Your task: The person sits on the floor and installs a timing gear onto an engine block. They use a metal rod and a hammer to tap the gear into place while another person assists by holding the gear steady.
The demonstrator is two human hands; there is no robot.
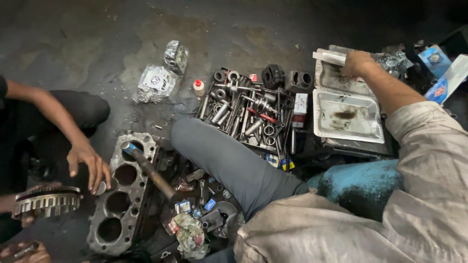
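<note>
Nearest, on the oily floor [87, 44]: a grey-trousered leg [229, 160] stretched between a cylinder block [119, 195] with a hammer [146, 168] across it and a pile of sockets and tools [248, 109]. Beyond the leg, two metal trays [348, 117] side by side. Farthest, right hand [356, 62] closed on a pale flat bar [329, 57] at the far tray's outer corner; left hand out of sight; a co-worker's hand [87, 163] spread at the block's edge.

Dull, greasy metal tray [348, 129], rough cast-metal engine block [122, 195], shiny crinkled plastic bags [156, 83].
</note>
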